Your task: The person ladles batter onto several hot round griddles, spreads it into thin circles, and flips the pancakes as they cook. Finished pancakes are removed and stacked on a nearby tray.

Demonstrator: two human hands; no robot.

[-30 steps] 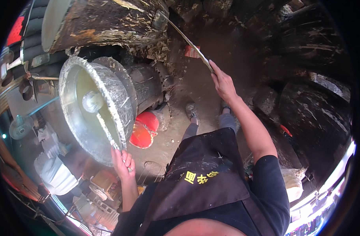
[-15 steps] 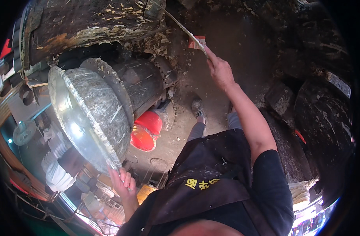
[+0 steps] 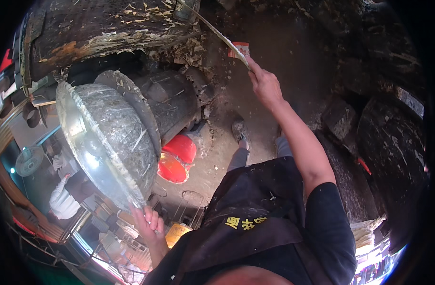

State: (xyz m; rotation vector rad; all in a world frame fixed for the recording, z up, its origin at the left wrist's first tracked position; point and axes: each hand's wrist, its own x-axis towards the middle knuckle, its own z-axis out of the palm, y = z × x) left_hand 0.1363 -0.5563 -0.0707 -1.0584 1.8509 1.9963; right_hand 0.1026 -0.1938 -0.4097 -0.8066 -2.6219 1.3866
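Note:
My left hand (image 3: 151,222) has its fingers curled at the near rim of a large round metal basin (image 3: 116,124). The basin stands tilted on its side, its shiny inner face turned left and its grey, streaked outside facing right; pale crust lines the rim. My right hand (image 3: 266,88), stretched out ahead, is closed round the end of a long thin stick (image 3: 220,35). The stick slants up and left, its far end near the dark, crusted drum-like body (image 3: 108,28) at the top left.
A red bucket (image 3: 174,166) lies by the basin, near a wire rack (image 3: 191,204) and a yellow container (image 3: 177,233). Dark, bulky forms (image 3: 391,137) line the right side. A red-and-white packet (image 3: 239,49) lies beyond my right hand. Another person in white (image 3: 64,202) is at far left.
The basin has shifted very slightly left, with my left hand still at its rim. The stick's far end has moved a little left. The other person's arm and body have changed position.

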